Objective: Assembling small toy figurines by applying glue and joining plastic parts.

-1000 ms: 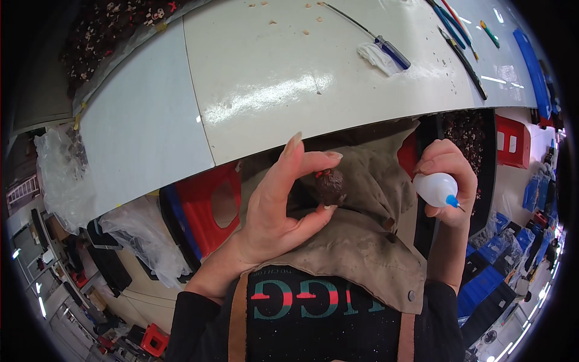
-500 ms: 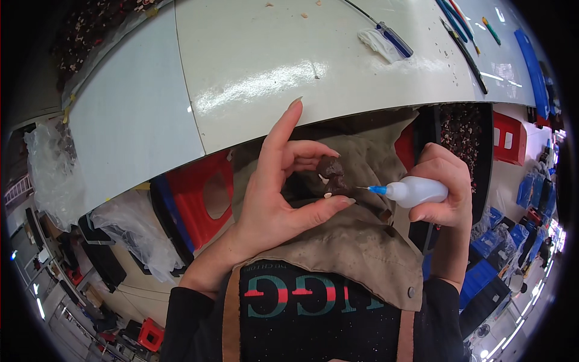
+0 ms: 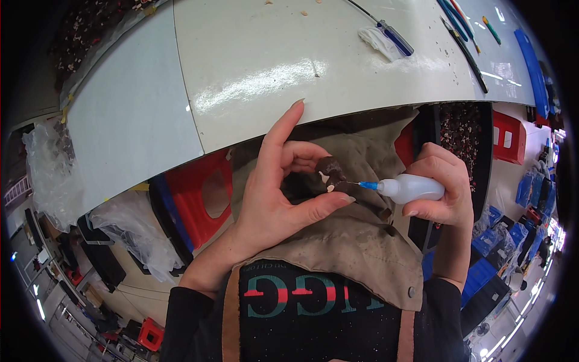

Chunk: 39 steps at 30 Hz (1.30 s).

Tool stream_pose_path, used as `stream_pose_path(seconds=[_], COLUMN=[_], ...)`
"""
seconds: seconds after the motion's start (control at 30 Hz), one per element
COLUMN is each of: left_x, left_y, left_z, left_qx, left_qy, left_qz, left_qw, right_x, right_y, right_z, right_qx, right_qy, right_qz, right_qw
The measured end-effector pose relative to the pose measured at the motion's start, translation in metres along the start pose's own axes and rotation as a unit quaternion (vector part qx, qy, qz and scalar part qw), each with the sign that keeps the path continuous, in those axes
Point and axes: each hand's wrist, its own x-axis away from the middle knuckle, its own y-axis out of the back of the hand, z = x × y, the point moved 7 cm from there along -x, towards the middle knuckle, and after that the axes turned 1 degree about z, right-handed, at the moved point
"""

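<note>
Between the thumb and fingers of my left hand (image 3: 274, 187) is a small dark brown figurine (image 3: 331, 172) with pale patches, its exact kind too small to tell. My left index finger stretches away toward the table edge. My right hand (image 3: 449, 184) is wrapped round a white squeeze bottle (image 3: 415, 189) with a blue needle tip (image 3: 368, 185). The thin needle points left and meets, or nearly meets, the right side of the figurine. Both hands are over my brown apron (image 3: 356, 238), just in front of the table.
The white table (image 3: 259, 60) carries a screwdriver (image 3: 395, 37), a crumpled white tissue (image 3: 379, 43), a black brush-like tool (image 3: 465, 57) and blue-handled pliers (image 3: 456, 21). Many small brown pieces fill a black bin (image 3: 482, 157) at right. A red stool (image 3: 193, 196) stands at left.
My right hand has moved the bottle slightly left, bringing the needle up to the figurine. The figurine has turned a little in my left hand.
</note>
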Motion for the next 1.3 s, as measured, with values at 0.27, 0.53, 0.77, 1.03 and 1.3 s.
stream_pose_path(seconds=[0.27, 0.53, 0.77, 1.03, 1.3], left_x=[-0.0001, 0.0005, 0.0016, 0.0029, -0.0006], left_y=[0.0008, 0.0019, 0.0017, 0.0013, 0.0031], left_z=[-0.0004, -0.0025, 0.0013, 0.0026, -0.0032], left_qx=[-0.003, -0.024, -0.019, -0.005, -0.008], left_qy=[0.005, -0.001, 0.021, 0.041, 0.028], left_qz=[-0.003, -0.011, -0.017, -0.019, -0.017], left_qw=[1.0, 1.0, 0.999, 0.999, 0.999], right_x=[-0.0012, -0.0016, -0.0016, -0.002, -0.0079], right_y=[-0.0005, 0.0008, 0.0023, 0.0009, 0.0018], right_z=[0.0003, 0.0033, 0.0081, 0.0064, 0.002], right_qx=[0.008, 0.026, 0.046, 0.041, 0.016], right_qy=[-0.014, -0.017, -0.018, -0.027, -0.027], right_qz=[0.011, 0.016, 0.019, 0.021, 0.019], right_qw=[1.0, 0.999, 0.999, 0.999, 0.999])
